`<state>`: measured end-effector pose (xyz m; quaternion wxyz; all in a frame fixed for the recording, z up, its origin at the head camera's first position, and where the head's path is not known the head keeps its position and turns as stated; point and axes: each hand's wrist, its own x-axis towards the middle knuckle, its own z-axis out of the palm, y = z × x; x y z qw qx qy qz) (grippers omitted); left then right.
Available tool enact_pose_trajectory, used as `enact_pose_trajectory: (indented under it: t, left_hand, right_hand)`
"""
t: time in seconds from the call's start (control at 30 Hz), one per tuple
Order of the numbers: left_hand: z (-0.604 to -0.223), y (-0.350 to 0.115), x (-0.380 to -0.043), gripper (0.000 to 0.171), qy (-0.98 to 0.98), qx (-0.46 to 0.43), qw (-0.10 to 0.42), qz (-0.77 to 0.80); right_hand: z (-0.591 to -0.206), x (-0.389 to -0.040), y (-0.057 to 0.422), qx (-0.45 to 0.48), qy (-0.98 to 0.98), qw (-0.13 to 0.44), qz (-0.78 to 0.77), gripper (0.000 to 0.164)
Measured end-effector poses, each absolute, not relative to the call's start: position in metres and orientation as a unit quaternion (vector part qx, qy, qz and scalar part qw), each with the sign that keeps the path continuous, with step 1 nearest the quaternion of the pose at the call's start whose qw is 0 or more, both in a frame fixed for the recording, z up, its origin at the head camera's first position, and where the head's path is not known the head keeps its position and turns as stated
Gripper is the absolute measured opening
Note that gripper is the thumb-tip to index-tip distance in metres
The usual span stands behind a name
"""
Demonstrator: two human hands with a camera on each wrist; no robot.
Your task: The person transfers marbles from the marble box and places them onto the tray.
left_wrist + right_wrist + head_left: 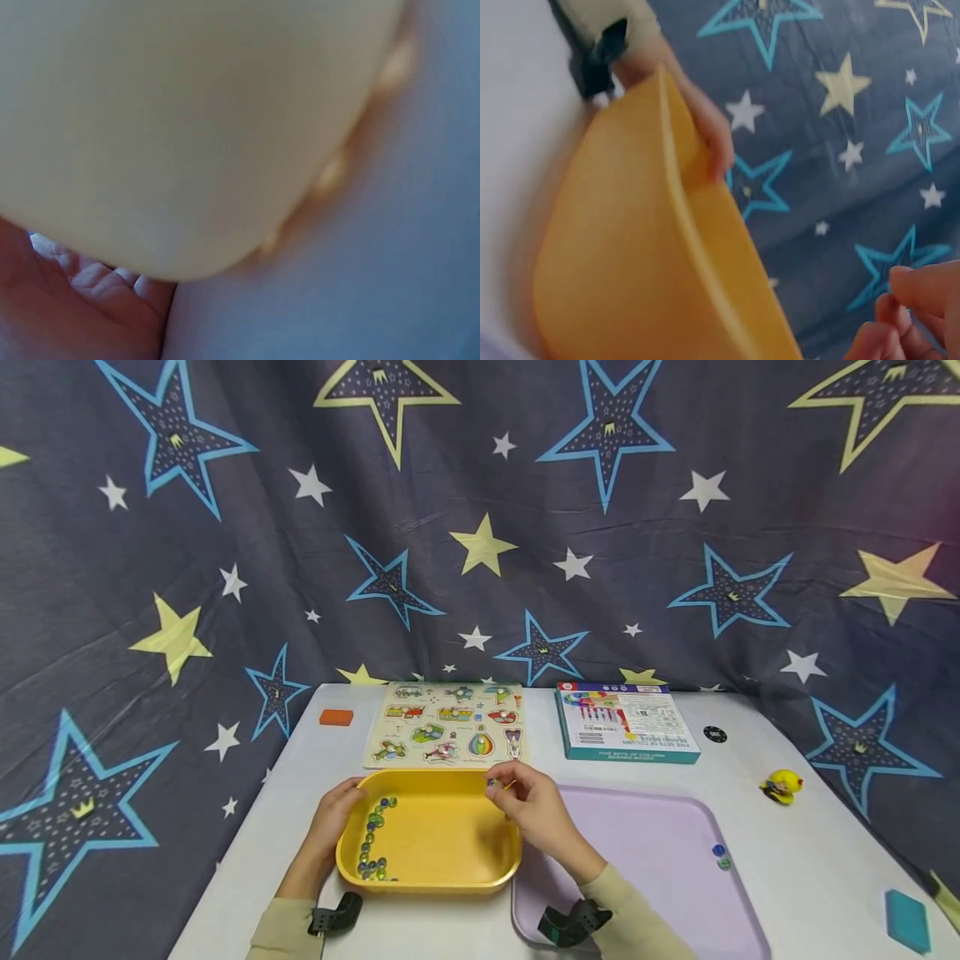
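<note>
A yellow tray [435,835] with raised walls is tilted toward me in the head view. My left hand [330,822] grips its left side; in the right wrist view a digit [718,154] of that hand reaches over the rim. Several glass marbles [370,837] in blue and green lie along the tray's left side and lower left corner. Over the upper right corner, my right hand [536,810] pinches a marble [492,782] between thumb and fingertips. The left wrist view is mostly filled by the blurred tray [187,150], with part of my left hand [97,300] below it.
To the right lies a lilac tray [630,835] with two marbles [721,857]. Behind are a picture puzzle board [450,727], a boxed set [626,722] and an orange block [336,717]. A round black disc [716,734], a small yellow-headed figure [782,786] and a teal block [907,921] lie right.
</note>
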<state>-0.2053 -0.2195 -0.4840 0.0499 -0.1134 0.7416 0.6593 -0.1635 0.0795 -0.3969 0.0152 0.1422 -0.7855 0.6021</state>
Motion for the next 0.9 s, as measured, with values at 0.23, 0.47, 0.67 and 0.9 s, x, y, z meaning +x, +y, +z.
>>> enact_pose_trajectory:
  t: [0.23, 0.47, 0.67, 0.9]
  left_hand:
    - [-0.484, -0.22, -0.206, 0.033, 0.741, -0.117, 0.05, 0.659]
    - [-0.484, -0.22, -0.206, 0.033, 0.745, -0.117, 0.048, 0.655]
    - [-0.475, -0.217, -0.202, 0.032, 0.738, -0.116, 0.056, 0.662]
    - [-0.465, -0.213, -0.197, 0.032, 0.739, -0.113, 0.057, 0.662]
  right_hand:
    - [-0.413, -0.174, 0.111, 0.088, -0.797, 0.064, 0.595, 0.019]
    - [-0.454, -0.195, 0.142, 0.048, -0.815, 0.089, 0.571, 0.021]
    - [-0.48, -0.203, 0.153, 0.012, -0.841, 0.061, 0.538, 0.018]
    - [-0.494, -0.203, 0.148, 0.046, -0.898, 0.092, 0.427, 0.013]
